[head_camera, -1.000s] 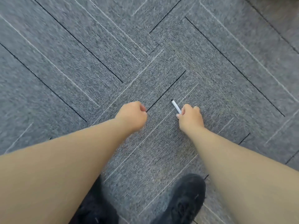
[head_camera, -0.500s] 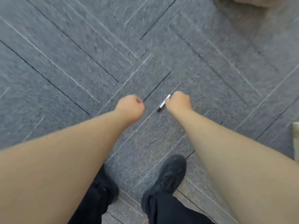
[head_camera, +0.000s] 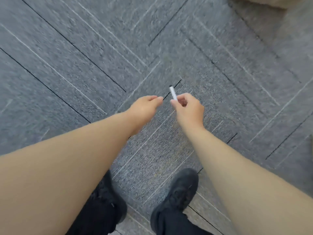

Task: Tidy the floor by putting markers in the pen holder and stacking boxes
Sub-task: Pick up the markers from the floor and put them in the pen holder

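A white marker [head_camera: 173,92] with a dark tip sticks up and away from my right hand [head_camera: 188,109], which pinches its lower end between thumb and fingers. My left hand [head_camera: 145,108] hovers just to the left of it, fingers loosely curled and pointing toward the marker, holding nothing that I can see. Both hands are above the grey carpet floor [head_camera: 84,56]. No pen holder is in view.
My two black shoes [head_camera: 180,192] and dark trouser legs stand on the carpet at the bottom. A tan cardboard box edge [head_camera: 271,1] shows at the top right corner. Another pale object's edge [head_camera: 311,143] peeks in at the right border.
The marker has swung in my right hand from pointing left and down to pointing up and away. My left hand has loosened from a fist and moved closer. The view has shifted slightly.
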Demonstrator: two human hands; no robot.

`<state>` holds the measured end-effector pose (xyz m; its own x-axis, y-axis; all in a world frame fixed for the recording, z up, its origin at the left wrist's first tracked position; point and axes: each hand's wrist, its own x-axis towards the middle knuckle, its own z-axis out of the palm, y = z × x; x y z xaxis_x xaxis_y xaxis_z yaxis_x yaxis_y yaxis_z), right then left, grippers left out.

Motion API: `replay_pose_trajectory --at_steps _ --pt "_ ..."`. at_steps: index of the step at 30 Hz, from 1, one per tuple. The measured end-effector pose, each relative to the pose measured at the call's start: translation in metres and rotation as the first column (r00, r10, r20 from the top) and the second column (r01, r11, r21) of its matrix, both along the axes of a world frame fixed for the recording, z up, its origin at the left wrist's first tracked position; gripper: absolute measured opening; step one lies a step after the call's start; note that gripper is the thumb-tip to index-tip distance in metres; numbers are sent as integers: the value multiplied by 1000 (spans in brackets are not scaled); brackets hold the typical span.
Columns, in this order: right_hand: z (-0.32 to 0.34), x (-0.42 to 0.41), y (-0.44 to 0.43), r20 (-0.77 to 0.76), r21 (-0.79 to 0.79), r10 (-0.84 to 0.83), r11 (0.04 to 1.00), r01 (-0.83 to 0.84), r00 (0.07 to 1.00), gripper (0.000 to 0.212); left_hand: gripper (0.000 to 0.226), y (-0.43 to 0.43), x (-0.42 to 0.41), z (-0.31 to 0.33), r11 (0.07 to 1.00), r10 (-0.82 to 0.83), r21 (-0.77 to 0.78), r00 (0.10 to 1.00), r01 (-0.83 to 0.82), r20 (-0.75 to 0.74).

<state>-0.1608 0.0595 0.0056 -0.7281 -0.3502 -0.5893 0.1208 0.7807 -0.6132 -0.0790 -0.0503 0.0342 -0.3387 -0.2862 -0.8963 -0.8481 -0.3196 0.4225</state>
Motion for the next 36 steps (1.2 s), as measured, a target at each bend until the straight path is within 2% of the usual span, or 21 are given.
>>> replay_pose_trajectory --at_steps 3,7,10,12,16,19,22,28,33,36 --pt "90 -29 -16 -70 -75 89 993 -94 994 7 44 0 -34 78 983 155 121 980 -139 -128" --pt "218 -90 -47 -160 -174 120 974 -148 980 12 16 -23 -94 192 958 265 -17 901 -288 -345" --pt "323 -146 -74 -193 -217 134 960 -175 972 20 22 -62 -144 287 908 347 -86 851 -410 -394" --pt "368 -174 -82 -182 -189 124 969 -158 976 25 21 -86 -166 332 874 410 -84 820 -479 -400" --pt "480 -254 -128 -164 -82 145 984 -160 976 27 22 -159 -216 449 861 363 -200 841 -468 -402" --pt "541 -306 -183 -183 -36 78 996 -86 980 28 27 -219 -251 512 854 265 -338 889 -396 -373" --pt "581 -355 -242 -190 -27 17 999 -22 982 28 30 -283 -296 552 857 164 -426 937 -291 -309" --pt "611 -470 -358 -206 24 58 998 -54 977 26 41 -406 -413 594 811 -23 -576 978 -103 -207" --pt "637 -574 -432 -198 29 108 994 -105 974 26 36 -471 -517 613 813 -37 -578 984 -71 -172" --pt "640 -639 -478 -213 40 190 982 -186 958 26 36 -510 -581 615 816 17 -563 979 -132 -205"
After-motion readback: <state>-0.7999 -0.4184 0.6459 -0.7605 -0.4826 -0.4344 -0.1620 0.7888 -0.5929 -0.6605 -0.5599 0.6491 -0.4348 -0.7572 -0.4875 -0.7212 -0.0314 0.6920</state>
